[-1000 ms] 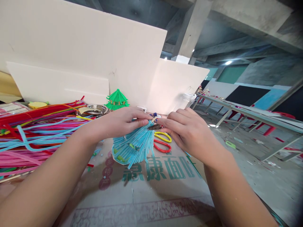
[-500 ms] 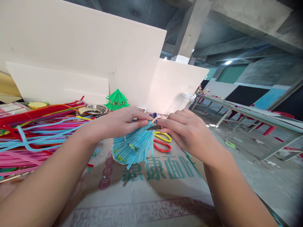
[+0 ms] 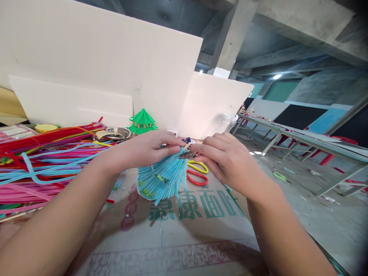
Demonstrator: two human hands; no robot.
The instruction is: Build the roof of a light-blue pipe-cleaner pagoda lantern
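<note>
While the left hand pinches the top of a fanned cone of light-blue pipe cleaners above the printed brown cardboard sheet, the right hand closes its fingertips on a small dark tool at the cone's tip; what the tool is cannot be made out. Yellow-and-red scissor handles lie half hidden behind the right hand, beside the cone
</note>
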